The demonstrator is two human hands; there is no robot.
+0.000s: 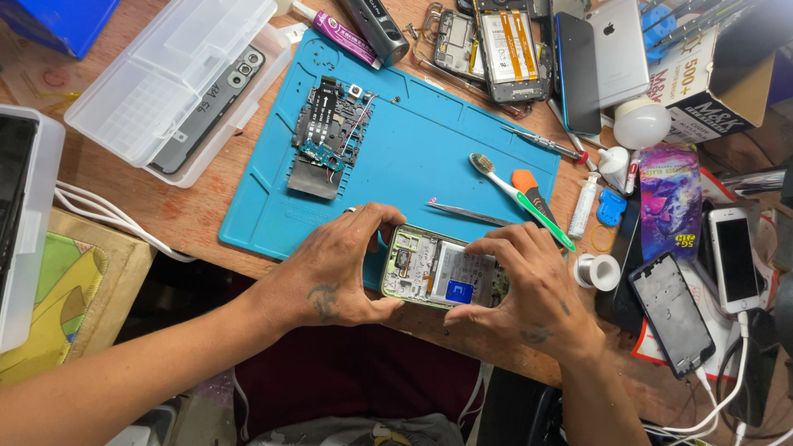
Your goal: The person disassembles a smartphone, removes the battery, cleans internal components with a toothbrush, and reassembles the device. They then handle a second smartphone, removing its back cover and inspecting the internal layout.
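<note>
— What's in the hands right now?

— An opened phone (438, 277), back cover off, insides facing up. It sits at the near edge of the blue work mat (413, 157), right where the mat meets the wooden table (190, 219).

— Both hands on it?

— Yes. The left hand (339, 272) is curled around its left end, thumb under the near edge, fingers hooked over the far side. The right hand (533, 289) is closed on the right end the same way, fingertips pressing down on the far edge, thumb at the near corner.

— Anything close by?

— Just beyond the phone, metal tweezers (471, 215) lie on the mat, and to the right of them a green and white toothbrush (520, 198) crosses an orange-handled tool (529, 188). Farther off on the mat there's a stack of removed phone parts (326, 136) with a flex cable on top.

— And off the mat?

— A clear plastic box (178, 78) on the far left with a dark phone back under it. On the right, a spool of solder wire (597, 271), an empty phone frame (671, 314) and a white phone (735, 258) plugged into a cable.
</note>
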